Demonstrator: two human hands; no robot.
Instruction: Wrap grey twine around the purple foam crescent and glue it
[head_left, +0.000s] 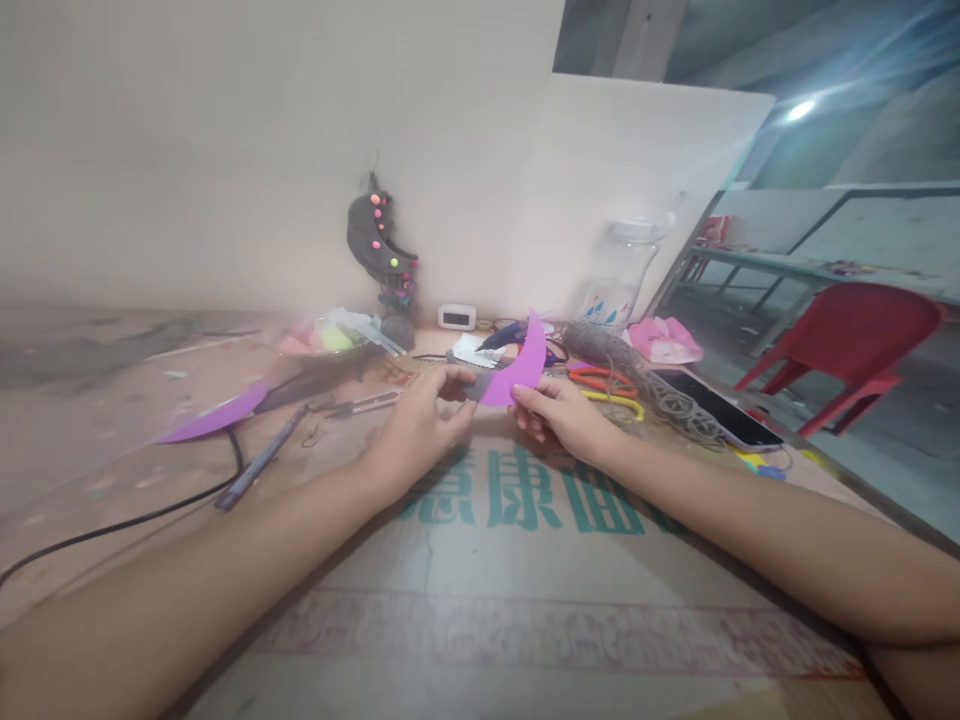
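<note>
A purple crescent-shaped cutout [517, 372] is held up over the table between my two hands. Its left end is covered in grey yarn [475, 386]. My left hand [435, 410] pinches that wrapped end between thumb and fingers. My right hand [559, 412] grips the bare purple part, its thumb on the near face. Behind the crescent lies a dark blue glue gun [501, 338] on a white scrap. A skein of grey yarn [600, 342] sits to the right, its loose strands tangled beside orange-handled scissors [600, 379].
A grey crescent ornament with pompoms [367, 232] hangs on the wall. Left lie another purple piece [214, 415], a pen-like grey tool [262, 458] and a black cable [127, 522]. A phone [716, 408] and a clear jug [619, 275] are on the right, beyond them a red chair [840, 335].
</note>
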